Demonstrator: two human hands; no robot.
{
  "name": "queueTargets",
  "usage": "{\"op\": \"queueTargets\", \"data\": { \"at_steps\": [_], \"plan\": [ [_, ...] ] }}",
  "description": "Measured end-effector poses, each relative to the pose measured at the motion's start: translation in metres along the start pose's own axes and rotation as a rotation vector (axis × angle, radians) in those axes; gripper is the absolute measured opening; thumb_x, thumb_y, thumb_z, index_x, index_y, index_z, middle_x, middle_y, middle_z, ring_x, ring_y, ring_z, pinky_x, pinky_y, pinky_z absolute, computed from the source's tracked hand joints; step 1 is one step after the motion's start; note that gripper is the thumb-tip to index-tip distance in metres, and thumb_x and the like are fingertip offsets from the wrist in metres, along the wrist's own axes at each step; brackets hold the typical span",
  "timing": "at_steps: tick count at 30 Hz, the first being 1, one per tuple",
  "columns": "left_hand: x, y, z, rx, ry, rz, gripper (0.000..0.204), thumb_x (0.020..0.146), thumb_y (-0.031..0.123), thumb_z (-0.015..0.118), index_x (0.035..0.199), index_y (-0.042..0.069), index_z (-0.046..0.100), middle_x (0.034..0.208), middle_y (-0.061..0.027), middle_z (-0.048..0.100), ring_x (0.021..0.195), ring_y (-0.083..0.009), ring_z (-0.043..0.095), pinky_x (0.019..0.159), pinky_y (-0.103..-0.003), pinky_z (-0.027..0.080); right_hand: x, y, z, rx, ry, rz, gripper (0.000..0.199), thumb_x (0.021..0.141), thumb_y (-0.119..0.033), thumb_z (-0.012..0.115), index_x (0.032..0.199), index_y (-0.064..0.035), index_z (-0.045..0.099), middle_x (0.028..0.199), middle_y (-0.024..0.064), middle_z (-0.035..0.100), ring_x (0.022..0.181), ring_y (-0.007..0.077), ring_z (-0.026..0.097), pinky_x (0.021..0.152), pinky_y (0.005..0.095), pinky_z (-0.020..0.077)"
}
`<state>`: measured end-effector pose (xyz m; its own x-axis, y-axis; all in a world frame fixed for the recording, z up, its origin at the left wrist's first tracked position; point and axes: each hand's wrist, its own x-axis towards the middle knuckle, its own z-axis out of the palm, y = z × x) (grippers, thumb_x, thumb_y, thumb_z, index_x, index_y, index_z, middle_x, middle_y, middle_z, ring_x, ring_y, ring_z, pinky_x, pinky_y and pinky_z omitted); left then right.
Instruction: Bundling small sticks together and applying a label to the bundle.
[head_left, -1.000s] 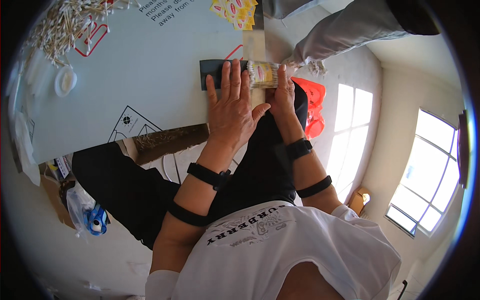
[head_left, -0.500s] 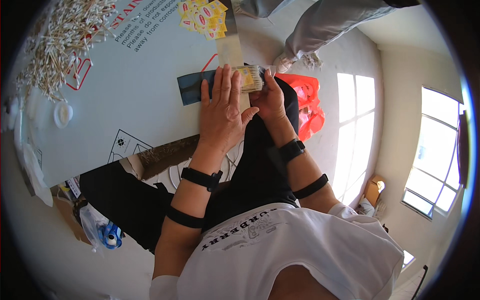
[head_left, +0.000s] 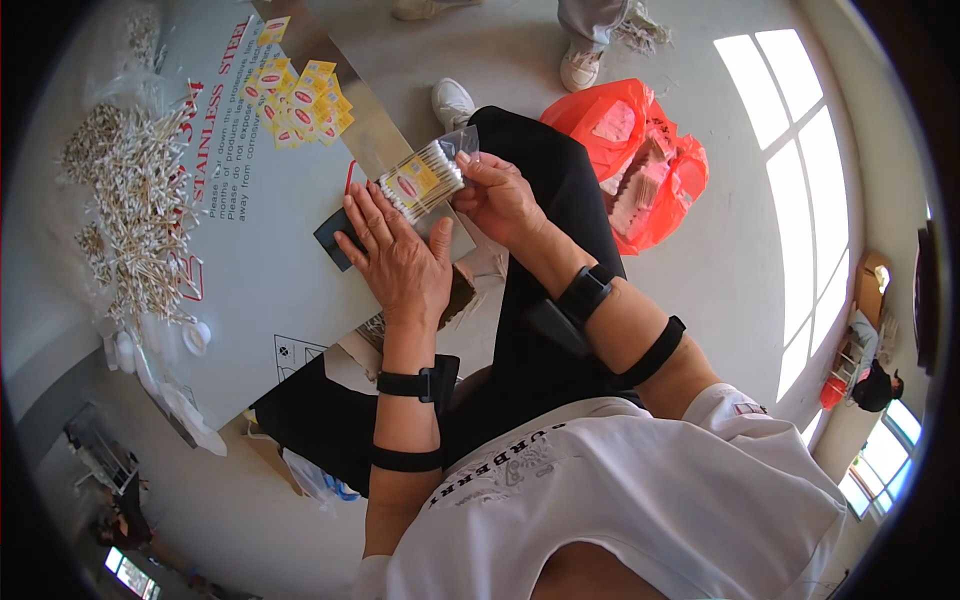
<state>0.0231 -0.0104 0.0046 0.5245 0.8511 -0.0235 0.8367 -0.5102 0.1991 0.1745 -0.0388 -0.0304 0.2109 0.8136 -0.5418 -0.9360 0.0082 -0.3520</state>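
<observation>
1. Packet of cotton swabs (head_left: 425, 180), in a clear bag with a yellow and red label inside, is held just above the near edge of the table (head_left: 270, 250), between the two hands.
2. Long axis of the packet runs from lower left to upper right in the head view; the swab sticks lie along that line.
3. Right hand (head_left: 497, 200): fingers pinched on the packet's upper right end, where the loose clear bag mouth sticks out. Thumb and forefinger closed on the plastic.
4. Left hand (head_left: 400, 262): palm down, fingers spread and nearly flat, fingertips touching the packet's lower left side from below. Not clenched; it props rather than grips, as far as I can tell.
5. Left hand also lies over a dark flat card (head_left: 333, 238) on the table edge.
6. Packet lies just beyond the left fingertips and to the left of the right palm; both hands touch it, but the right has the firmer hold.
7. Nearby on the table: loose yellow labels (head_left: 300, 95) further off, heap of loose swabs (head_left: 135, 210) well to the left.
8. Orange plastic bag (head_left: 640, 160) on the floor to the right, apart from the hands.
</observation>
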Motion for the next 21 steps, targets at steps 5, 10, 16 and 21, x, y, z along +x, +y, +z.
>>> {"op": "queueTargets", "data": {
  "at_steps": [5,10,16,21],
  "plan": [
    [-0.001,0.004,0.003,0.037,0.045,-0.015,0.094,0.092,0.062,0.043,0.149,-0.009,0.017,0.158,-0.0233,0.014,0.148,-0.0367,0.007,0.115,-0.059,0.006,0.001,0.003,0.003,0.02,0.006,-0.009,0.019,0.089,-0.006,0.068,0.072,-0.0061,0.057,0.068,-0.0001,0.055,0.055,0.0062,0.043,0.048,0.0203,0.0321],
    [0.0,0.008,0.004,0.016,0.068,-0.011,0.093,0.091,0.058,0.049,0.148,-0.009,0.018,0.157,-0.0241,0.015,0.148,-0.0385,0.008,0.114,-0.059,0.007,0.002,0.007,0.001,-0.081,0.002,-0.111,0.015,0.09,-0.008,0.067,0.077,-0.0064,0.059,0.071,-0.0012,0.056,0.054,0.0053,0.04,0.047,0.0193,0.03],
    [-0.001,0.004,0.002,0.01,0.047,-0.015,0.093,0.091,0.056,0.052,0.149,-0.008,0.017,0.157,-0.0241,0.015,0.147,-0.0382,0.008,0.114,-0.059,0.007,-0.001,0.003,0.011,-0.036,0.1,-0.057,0.018,0.089,-0.014,0.07,0.076,-0.0086,0.06,0.066,-0.0024,0.054,0.052,0.005,0.038,0.046,0.0202,0.0296],
    [-0.001,0.004,0.001,0.032,0.055,-0.012,0.092,0.091,0.055,0.053,0.149,-0.008,0.017,0.157,-0.024,0.015,0.147,-0.0379,0.01,0.114,-0.059,0.008,0.005,0.008,0.002,-0.276,0.026,-0.129,0.017,0.089,-0.023,0.072,0.085,-0.0089,0.064,0.072,-0.0028,0.058,0.056,0.0052,0.044,0.049,0.0198,0.0337]
  ]
}}
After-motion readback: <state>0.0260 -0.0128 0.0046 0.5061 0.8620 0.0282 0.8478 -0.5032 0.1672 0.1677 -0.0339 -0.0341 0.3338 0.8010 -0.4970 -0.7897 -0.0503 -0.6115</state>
